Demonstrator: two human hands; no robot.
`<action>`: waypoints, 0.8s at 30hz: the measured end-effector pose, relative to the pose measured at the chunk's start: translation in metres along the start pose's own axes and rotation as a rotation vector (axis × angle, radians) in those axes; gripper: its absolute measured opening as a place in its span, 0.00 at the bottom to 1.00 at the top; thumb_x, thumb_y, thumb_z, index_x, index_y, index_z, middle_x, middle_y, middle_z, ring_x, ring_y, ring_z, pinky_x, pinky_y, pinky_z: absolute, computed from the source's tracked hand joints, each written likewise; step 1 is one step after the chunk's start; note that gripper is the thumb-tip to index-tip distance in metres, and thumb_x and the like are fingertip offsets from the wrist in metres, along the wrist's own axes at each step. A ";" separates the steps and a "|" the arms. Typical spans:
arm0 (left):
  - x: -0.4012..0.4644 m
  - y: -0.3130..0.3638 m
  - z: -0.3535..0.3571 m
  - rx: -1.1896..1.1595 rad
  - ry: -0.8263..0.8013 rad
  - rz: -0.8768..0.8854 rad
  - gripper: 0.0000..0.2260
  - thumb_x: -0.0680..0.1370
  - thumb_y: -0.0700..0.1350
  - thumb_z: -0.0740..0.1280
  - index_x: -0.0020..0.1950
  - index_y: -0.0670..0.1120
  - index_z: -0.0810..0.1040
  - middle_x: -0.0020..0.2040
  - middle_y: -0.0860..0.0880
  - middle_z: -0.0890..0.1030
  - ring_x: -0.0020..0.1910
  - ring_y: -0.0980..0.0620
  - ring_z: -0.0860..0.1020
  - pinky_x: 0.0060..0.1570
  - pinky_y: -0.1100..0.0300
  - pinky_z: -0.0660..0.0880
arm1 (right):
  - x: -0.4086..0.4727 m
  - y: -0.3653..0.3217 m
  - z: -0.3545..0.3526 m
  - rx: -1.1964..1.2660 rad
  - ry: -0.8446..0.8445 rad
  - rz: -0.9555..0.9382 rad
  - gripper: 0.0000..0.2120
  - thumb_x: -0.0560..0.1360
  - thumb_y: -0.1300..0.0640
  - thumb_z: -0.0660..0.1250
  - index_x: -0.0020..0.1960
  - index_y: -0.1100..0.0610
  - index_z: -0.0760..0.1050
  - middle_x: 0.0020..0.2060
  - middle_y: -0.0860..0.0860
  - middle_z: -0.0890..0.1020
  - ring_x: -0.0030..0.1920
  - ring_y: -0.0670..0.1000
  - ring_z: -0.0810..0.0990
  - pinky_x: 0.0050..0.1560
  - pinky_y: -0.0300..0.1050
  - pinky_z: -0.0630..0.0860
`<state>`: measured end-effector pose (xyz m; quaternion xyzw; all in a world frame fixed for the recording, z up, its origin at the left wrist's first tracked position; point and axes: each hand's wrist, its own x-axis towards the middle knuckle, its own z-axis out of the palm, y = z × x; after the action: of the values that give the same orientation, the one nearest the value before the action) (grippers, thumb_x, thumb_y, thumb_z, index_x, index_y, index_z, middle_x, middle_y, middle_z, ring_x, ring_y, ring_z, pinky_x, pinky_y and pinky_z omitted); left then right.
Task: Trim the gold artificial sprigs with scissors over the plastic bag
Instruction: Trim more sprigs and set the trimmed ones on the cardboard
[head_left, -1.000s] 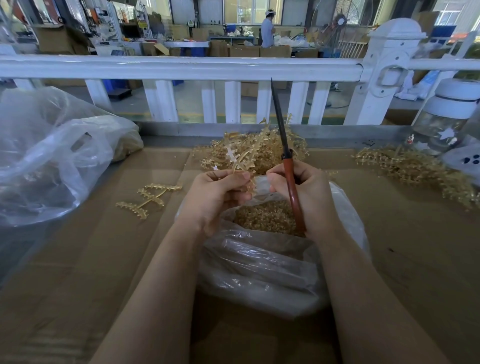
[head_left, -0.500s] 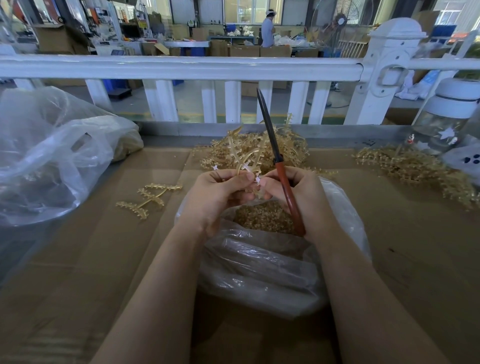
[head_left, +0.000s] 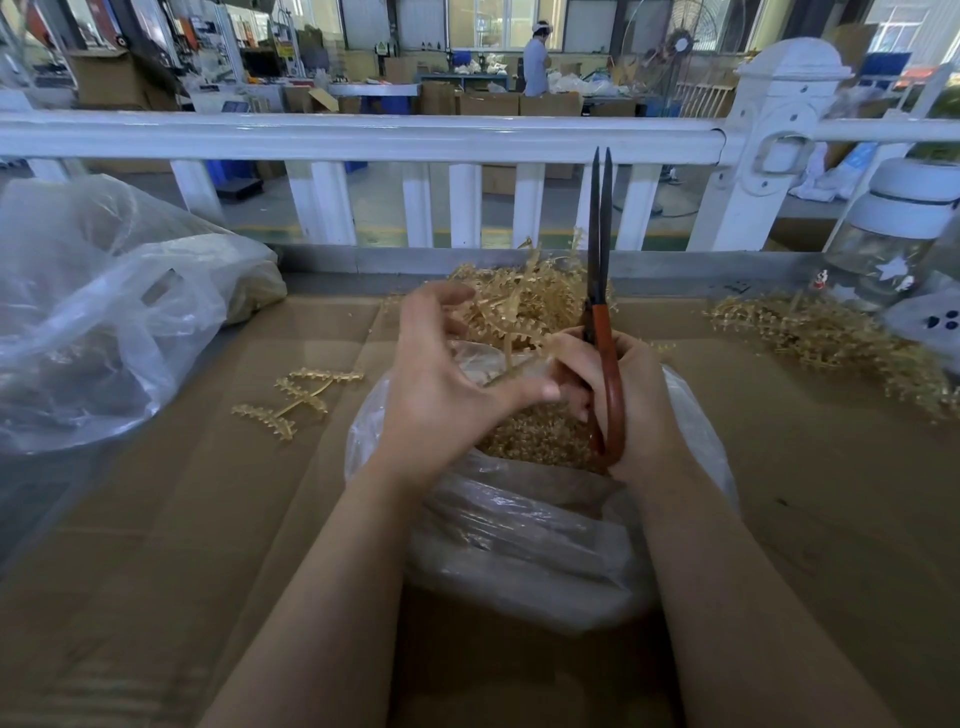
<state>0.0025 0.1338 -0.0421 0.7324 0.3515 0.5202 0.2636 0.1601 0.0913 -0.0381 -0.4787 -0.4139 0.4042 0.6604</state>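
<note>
Nearest the camera, two bare forearms reach out over a cardboard-covered bench (head_left: 156, 597) toward a clear plastic bag (head_left: 519, 540) that sits between them, its mouth open and its belly filled with small gold trimmings (head_left: 530, 441). Over that mouth the right hand (head_left: 618, 400) has its grip curled round the red handles of the scissors (head_left: 602, 332); the dark blades point up and away, almost closed, with only a sliver between the tips. The left hand (head_left: 441, 379) is spread, fingers loose and fanned, its thumb and forefinger meeting the right hand's fingers at a thin gold sprig (head_left: 511, 358) that stands above the bag; whether it truly pinches the stem I cannot tell, as that spot is blurred.

My reading is that a cut is finished or about to begin, with the sprig being shifted between the hands. The next move calls for the left hand to steady the stem over the bag, the blades to open, and the bite to fall where the offcut drops inside.

Left of the bag lies one loose sprig (head_left: 296, 395) on the cardboard, beside a large crumpled bag (head_left: 104, 322). Farther off is a gold pile (head_left: 524, 301) behind the hands, another heap (head_left: 831, 338) to the right near a white-lidded jar (head_left: 893, 234), then a white railing (head_left: 363, 137).
</note>
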 end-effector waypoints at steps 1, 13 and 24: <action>0.000 -0.002 0.002 0.147 -0.007 0.107 0.40 0.59 0.60 0.81 0.66 0.54 0.68 0.63 0.51 0.72 0.59 0.55 0.74 0.56 0.66 0.72 | 0.000 0.001 -0.001 0.010 -0.012 -0.004 0.06 0.78 0.62 0.71 0.42 0.57 0.79 0.29 0.51 0.80 0.22 0.45 0.69 0.22 0.36 0.64; 0.001 -0.008 0.008 0.218 0.228 0.057 0.04 0.76 0.44 0.74 0.46 0.44 0.84 0.40 0.54 0.84 0.39 0.56 0.81 0.40 0.62 0.76 | -0.002 0.001 0.002 0.019 -0.171 -0.089 0.05 0.73 0.53 0.73 0.37 0.50 0.83 0.30 0.51 0.80 0.23 0.46 0.67 0.24 0.38 0.63; 0.010 0.000 -0.005 -0.715 0.230 -0.503 0.05 0.80 0.42 0.68 0.46 0.43 0.81 0.40 0.47 0.85 0.38 0.53 0.83 0.40 0.63 0.80 | 0.004 0.015 0.001 -0.533 -0.090 -0.253 0.10 0.70 0.46 0.79 0.39 0.46 0.78 0.28 0.35 0.79 0.33 0.37 0.77 0.39 0.34 0.71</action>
<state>0.0003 0.1419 -0.0348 0.4244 0.3440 0.6068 0.5775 0.1587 0.0982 -0.0521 -0.5616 -0.5905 0.2165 0.5376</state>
